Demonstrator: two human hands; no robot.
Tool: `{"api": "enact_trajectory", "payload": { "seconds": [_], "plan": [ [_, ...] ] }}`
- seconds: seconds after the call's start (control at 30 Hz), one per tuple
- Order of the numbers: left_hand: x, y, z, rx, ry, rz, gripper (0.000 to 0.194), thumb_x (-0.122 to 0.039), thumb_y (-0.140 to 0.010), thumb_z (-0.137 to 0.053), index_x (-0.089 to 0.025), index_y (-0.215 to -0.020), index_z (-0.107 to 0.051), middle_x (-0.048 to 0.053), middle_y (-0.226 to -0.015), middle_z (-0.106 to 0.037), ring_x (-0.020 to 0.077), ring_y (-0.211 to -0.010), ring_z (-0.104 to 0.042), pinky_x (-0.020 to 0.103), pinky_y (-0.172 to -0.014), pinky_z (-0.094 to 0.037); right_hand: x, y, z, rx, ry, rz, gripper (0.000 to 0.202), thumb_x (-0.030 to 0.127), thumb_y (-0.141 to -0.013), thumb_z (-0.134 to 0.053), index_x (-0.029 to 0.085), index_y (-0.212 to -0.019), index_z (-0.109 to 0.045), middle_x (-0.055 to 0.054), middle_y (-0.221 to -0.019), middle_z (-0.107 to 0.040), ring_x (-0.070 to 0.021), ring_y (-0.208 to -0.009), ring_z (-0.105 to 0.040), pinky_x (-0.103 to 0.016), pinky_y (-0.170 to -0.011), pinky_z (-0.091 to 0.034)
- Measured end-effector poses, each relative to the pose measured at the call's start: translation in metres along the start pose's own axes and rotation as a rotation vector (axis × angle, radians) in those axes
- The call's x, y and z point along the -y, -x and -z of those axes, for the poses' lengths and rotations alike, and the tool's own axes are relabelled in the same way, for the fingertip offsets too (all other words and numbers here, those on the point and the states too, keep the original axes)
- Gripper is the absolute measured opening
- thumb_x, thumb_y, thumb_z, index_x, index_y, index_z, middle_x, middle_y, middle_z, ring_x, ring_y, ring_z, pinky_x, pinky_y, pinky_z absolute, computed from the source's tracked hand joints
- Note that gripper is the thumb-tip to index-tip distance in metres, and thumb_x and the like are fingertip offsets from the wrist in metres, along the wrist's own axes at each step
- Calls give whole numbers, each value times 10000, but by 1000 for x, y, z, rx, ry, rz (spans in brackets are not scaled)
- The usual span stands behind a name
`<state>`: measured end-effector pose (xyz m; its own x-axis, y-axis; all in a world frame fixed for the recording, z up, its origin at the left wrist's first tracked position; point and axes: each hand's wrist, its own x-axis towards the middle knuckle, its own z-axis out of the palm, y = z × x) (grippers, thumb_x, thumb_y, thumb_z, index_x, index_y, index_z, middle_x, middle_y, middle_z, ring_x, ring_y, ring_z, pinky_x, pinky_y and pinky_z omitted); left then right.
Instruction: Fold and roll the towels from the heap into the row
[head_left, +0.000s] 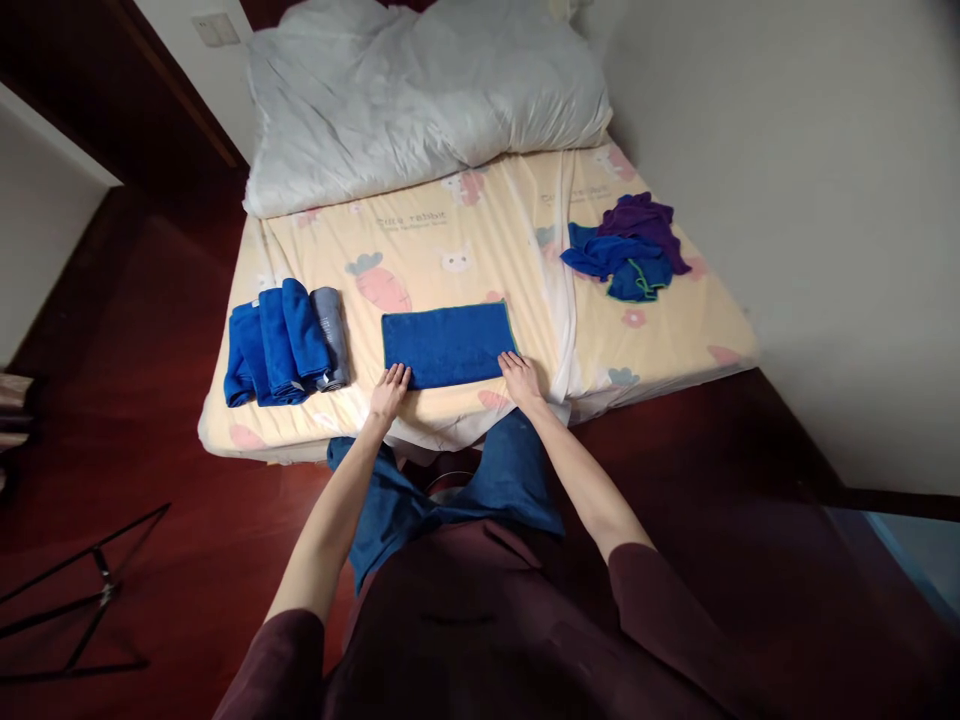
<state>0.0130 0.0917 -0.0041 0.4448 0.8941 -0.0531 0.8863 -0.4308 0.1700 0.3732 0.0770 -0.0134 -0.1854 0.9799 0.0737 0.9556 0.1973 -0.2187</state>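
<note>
A blue towel (450,345) with green edging lies as a flat, folded rectangle on the bed in front of me. My left hand (391,391) rests on its near left corner, fingers stretched over the cloth. At the near right corner, my right hand (519,378) lies with its fingers extended on the edge. To the left sit several rolled blue towels (281,345) side by side, with a grey rolled towel (330,335) at their right end. On the right is a loose pile of crumpled blue cloths (619,258) and a purple cloth (645,220).
The bed (480,245) has a yellow sheet with rabbit and carrot prints. A bulky white quilt (427,95) lies across its far end. A wall (787,180) stands to the right. A black metal stand (101,590) is on the dark red floor at lower left.
</note>
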Motion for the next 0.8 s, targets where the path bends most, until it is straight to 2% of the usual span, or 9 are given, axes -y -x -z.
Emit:
{"api": "enact_trajectory", "payload": {
  "seconds": [0.1,0.2,0.3,0.4,0.53,0.63,0.73,0.8],
  "plan": [
    [3,7,4,-6,13,-39,605,-17,-931,-332,-82,-1499,-531,210,-1566,-485,312,-1517,-389,510,-1268,-326,-1,12,3,-9,9,13,501,20,-937,-414,59,-1381,-643,-198,-1478,-593,-297,-1416,-552,-466,-1196,-415],
    [8,30,3,-36,63,-92,595,-17,-924,-354,-91,-1481,-549,199,-1563,-494,307,-1516,-393,514,-1273,-323,-3,44,2,-44,5,58,511,4,-918,-425,69,-1373,-648,-182,-1475,-602,-278,-1394,-574,-439,-1202,-411],
    [15,60,-7,-67,187,-136,610,-13,-889,-385,-133,-1456,-574,151,-1549,-528,273,-1500,-429,487,-1262,-363,-7,82,-2,-73,-47,77,524,-3,-906,-427,112,-1359,-663,-141,-1442,-641,-260,-1364,-600,-434,-1162,-450],
    [21,81,-21,-137,355,-129,623,-14,-816,-415,-161,-1382,-629,118,-1484,-597,257,-1453,-487,497,-1223,-426,-12,102,-7,-108,-157,33,514,7,-889,-444,154,-1311,-697,-108,-1402,-677,-245,-1332,-621,-437,-1128,-482],
    [28,85,-30,-291,511,-62,576,-56,-742,-479,-181,-1259,-702,115,-1400,-634,288,-1345,-550,545,-1177,-460,-17,99,-11,-230,-377,-50,566,-4,-806,-464,212,-1258,-727,-77,-1306,-725,-223,-1251,-638,-426,-1121,-497],
    [30,78,-30,-382,582,78,427,-137,-779,-519,-193,-1125,-763,139,-1270,-631,299,-1220,-590,540,-1119,-500,-25,92,-13,-303,-514,-121,573,4,-737,-478,244,-1171,-765,-65,-1187,-744,-239,-1183,-629,-435,-1090,-517],
    [30,72,-29,-424,694,197,275,-268,-853,-544,-201,-966,-786,141,-1168,-579,289,-1138,-600,502,-1032,-558,-35,87,-16,-321,-611,-194,517,41,-685,-504,245,-1063,-792,-78,-1118,-710,-249,-1130,-632,-441,-1068,-527],
    [30,70,-28,-422,751,218,264,-353,-869,-571,-201,-919,-780,137,-1143,-558,292,-1133,-591,490,-1004,-570,-43,84,-17,-293,-692,-237,472,81,-680,-520,241,-1030,-793,-80,-1097,-674,-238,-1085,-646,-412,-1015,-553]
  ]
}}
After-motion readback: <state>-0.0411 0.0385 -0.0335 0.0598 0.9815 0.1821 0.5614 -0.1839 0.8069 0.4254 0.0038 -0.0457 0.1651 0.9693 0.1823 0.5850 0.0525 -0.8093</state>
